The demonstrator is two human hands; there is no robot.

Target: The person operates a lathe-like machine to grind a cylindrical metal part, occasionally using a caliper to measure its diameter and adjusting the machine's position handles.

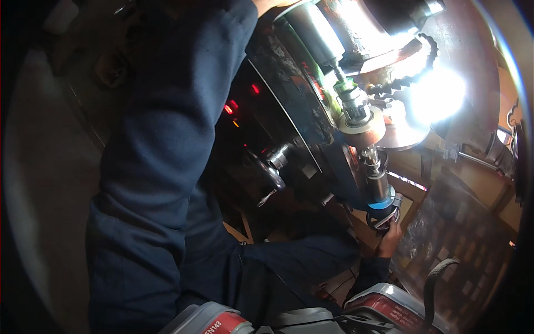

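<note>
At the top edge my left hand (269, 4) reaches to the far end of the machine; its fingers are cut off, so its grip is hidden. My right hand (390, 239) is closed at the near end of the spindle, at a dark round end piece (380, 214) with a blue band (382, 204). A flat, shiny piece shows by its fingers; I cannot make out what it is. Between the two ends a ring-shaped metal workpiece (361, 131) sits on a shaft. Beside it, a broad pale wheel (406, 131) is partly lost in glare.
A glaring lamp (439, 94) stands right of the workpiece. A segmented coolant hose (431, 50) curves above it. Left of the spindle are a handwheel (267, 172) and red indicator lights (228, 109). A clear plastic sheet (445, 234) hangs at right. Mask filters (389, 306) fill the lower edge.
</note>
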